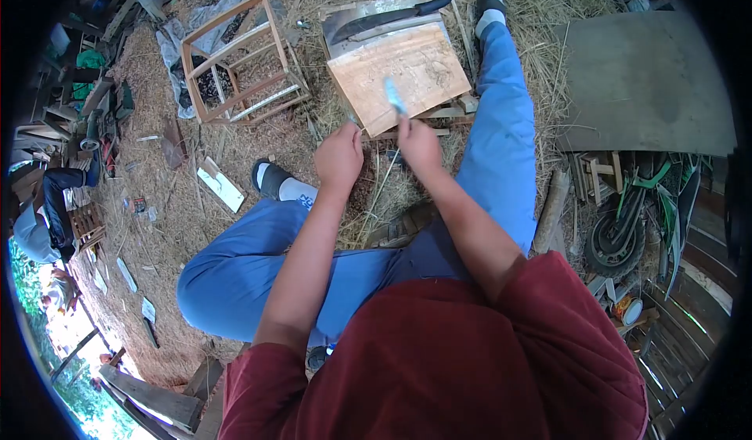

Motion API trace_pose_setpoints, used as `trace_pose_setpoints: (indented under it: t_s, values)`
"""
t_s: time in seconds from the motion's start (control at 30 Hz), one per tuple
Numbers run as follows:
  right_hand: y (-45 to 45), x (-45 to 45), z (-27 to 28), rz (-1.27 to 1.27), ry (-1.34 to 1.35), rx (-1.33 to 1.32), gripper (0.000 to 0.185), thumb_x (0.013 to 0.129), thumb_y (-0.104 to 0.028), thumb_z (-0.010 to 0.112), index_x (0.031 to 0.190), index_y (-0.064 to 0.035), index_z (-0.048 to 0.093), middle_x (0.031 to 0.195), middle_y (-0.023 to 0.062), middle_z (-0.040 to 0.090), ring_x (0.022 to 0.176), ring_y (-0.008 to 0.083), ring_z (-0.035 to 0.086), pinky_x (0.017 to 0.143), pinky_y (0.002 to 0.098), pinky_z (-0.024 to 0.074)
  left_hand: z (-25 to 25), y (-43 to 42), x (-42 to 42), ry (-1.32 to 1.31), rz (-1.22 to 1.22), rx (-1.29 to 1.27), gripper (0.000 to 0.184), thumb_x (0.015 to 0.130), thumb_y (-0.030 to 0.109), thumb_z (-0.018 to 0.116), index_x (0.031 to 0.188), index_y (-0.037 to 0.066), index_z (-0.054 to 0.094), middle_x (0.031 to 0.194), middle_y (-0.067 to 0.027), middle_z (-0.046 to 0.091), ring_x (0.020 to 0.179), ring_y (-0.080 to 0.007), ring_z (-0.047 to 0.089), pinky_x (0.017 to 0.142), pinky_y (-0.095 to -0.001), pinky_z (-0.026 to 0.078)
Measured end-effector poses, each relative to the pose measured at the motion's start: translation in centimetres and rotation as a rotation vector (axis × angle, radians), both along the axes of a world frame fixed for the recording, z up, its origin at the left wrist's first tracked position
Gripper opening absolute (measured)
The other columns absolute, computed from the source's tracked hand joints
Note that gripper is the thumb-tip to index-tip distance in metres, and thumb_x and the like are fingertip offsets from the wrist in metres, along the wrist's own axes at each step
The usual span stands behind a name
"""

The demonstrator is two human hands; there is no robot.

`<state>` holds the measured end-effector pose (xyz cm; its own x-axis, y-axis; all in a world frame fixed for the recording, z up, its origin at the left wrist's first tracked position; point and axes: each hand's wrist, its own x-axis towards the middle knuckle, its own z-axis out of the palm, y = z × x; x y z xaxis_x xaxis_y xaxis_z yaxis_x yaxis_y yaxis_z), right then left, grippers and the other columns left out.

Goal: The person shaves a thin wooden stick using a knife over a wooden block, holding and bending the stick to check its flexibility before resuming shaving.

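Observation:
A light wooden board [415,60] lies tilted on the ground in front of me. At its near left corner my left hand [339,156] is closed, with the fingertips gripping the edge. My right hand [419,144] is closed round a slim tool with a pale blue end [393,94], which reaches over the board's surface. The tool is too blurred to tell its exact kind. Along the board's far side lies a machete [388,21] with a dark blade and a black handle, on a greyish sheet. Wood pieces [442,113] show under the board's near edge.
A wooden frame [235,64] stands left of the board. A white-faced strip [221,185] lies near my left foot. On the right are a large grey panel [642,76] and a green motorbike part with a wheel [615,240]. Another person [39,225] sits far left. Straw and shavings cover the ground.

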<state>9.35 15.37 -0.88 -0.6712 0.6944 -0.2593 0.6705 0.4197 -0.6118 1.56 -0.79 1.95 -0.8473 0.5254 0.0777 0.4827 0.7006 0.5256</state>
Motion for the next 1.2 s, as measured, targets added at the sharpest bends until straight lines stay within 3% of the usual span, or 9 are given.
trace_pose_setpoints:
  t_s: [0.13, 0.2, 0.23, 0.33, 0.53, 0.6, 0.87, 1.0, 1.2]
  values:
    - [-1.9, 0.3, 1.5, 0.172, -0.064, 0.011, 0.053, 0.104, -0.046, 0.049, 0.089, -0.0011, 0.073, 0.085, 0.0292, 0.069, 0.082, 0.0485, 0.069, 0.075, 0.0572, 0.0555, 0.4, 0.1, 0.0, -0.026, 0.02, -0.012, 0.011, 0.095, 0.021, 0.064, 0.094, 0.011, 0.062, 0.086, -0.0132, 0.07, 0.079, -0.038, 0.069, 0.067, -0.0512, 0.053]
    - [-0.4, 0.1, 1.7, 0.138, -0.025, 0.009, 0.054, 0.104, -0.045, 0.049, 0.086, 0.0001, 0.073, 0.084, 0.0297, 0.069, 0.083, 0.0484, 0.069, 0.077, 0.0581, 0.0548, 0.2, 0.1, 0.0, -0.03, 0.02, -0.04, 0.01, 0.095, 0.021, 0.063, 0.094, 0.011, 0.062, 0.086, -0.0135, 0.07, 0.078, -0.0381, 0.069, 0.067, -0.0515, 0.053]
    - [0.8, 0.0, 0.7, -0.023, 0.031, -0.061, 0.056, 0.104, -0.045, 0.049, 0.084, 0.0013, 0.073, 0.083, 0.0299, 0.069, 0.083, 0.0488, 0.069, 0.077, 0.0584, 0.0545, 0.1, 0.1, 0.1, -0.035, 0.018, -0.045, 0.01, 0.095, 0.021, 0.063, 0.094, 0.011, 0.062, 0.086, -0.0135, 0.07, 0.078, -0.0381, 0.069, 0.067, -0.0515, 0.053]
    - [0.6, 0.2, -0.1, -0.014, -0.023, -0.04, 0.056, 0.105, -0.046, 0.048, 0.086, -0.0001, 0.074, 0.085, 0.0294, 0.07, 0.086, 0.0476, 0.07, 0.079, 0.0571, 0.0554, 0.0, 0.1, 0.0, -0.017, 0.014, -0.041, 0.01, 0.095, 0.02, 0.063, 0.094, 0.011, 0.062, 0.085, -0.0136, 0.07, 0.078, -0.0381, 0.069, 0.067, -0.0517, 0.053]
    - [-2.2, 0.4, 2.1, 0.242, -0.083, 0.039, 0.053, 0.104, -0.046, 0.047, 0.087, -0.0036, 0.074, 0.085, 0.0279, 0.07, 0.084, 0.0472, 0.071, 0.081, 0.0564, 0.0565, 0.2, 0.3, 0.1, -0.03, 0.049, -0.035, 0.01, 0.095, 0.021, 0.064, 0.094, 0.011, 0.061, 0.086, -0.013, 0.07, 0.08, -0.0376, 0.069, 0.068, -0.0518, 0.054]
    - [0.0, -0.1, 0.4, -0.008, -0.017, -0.057, 0.056, 0.105, -0.047, 0.047, 0.086, -0.0015, 0.074, 0.086, 0.0278, 0.071, 0.083, 0.0478, 0.07, 0.077, 0.0574, 0.0561, 0.0, 0.1, 0.2, -0.019, 0.028, -0.022, 0.009, 0.095, 0.02, 0.064, 0.095, 0.012, 0.061, 0.086, -0.0122, 0.07, 0.081, -0.037, 0.069, 0.068, -0.0512, 0.054]
    - [-1.9, 0.6, 2.4, 0.215, -0.123, 0.033, 0.052, 0.103, -0.048, 0.05, 0.088, -0.004, 0.073, 0.087, 0.0276, 0.071, 0.084, 0.0482, 0.07, 0.079, 0.0577, 0.0555, 0.0, 0.2, 0.3, -0.036, 0.042, -0.018, 0.009, 0.095, 0.021, 0.064, 0.095, 0.012, 0.062, 0.086, -0.0113, 0.07, 0.082, -0.0364, 0.069, 0.068, -0.05, 0.054]
    - [2.0, 0.0, 0.1, -0.017, 0.038, -0.037, 0.054, 0.103, -0.047, 0.05, 0.096, -0.0005, 0.075, 0.089, 0.0303, 0.07, 0.088, 0.0494, 0.069, 0.081, 0.0562, 0.0551, -0.1, 0.1, 0.3, -0.023, 0.034, -0.02, 0.011, 0.096, 0.022, 0.063, 0.095, 0.011, 0.062, 0.086, -0.0109, 0.069, 0.08, -0.0357, 0.068, 0.067, -0.0496, 0.053]
    - [2.1, 0.0, -0.8, -0.048, -0.038, -0.084, 0.057, 0.104, -0.05, 0.048, 0.102, 0.0005, 0.075, 0.093, 0.0326, 0.07, 0.094, 0.0499, 0.068, 0.085, 0.0554, 0.0535, -0.1, 0.1, 0.3, -0.01, 0.022, 0.021, 0.011, 0.097, 0.021, 0.063, 0.094, 0.011, 0.061, 0.084, -0.0109, 0.068, 0.08, -0.0354, 0.068, 0.067, -0.0495, 0.053]
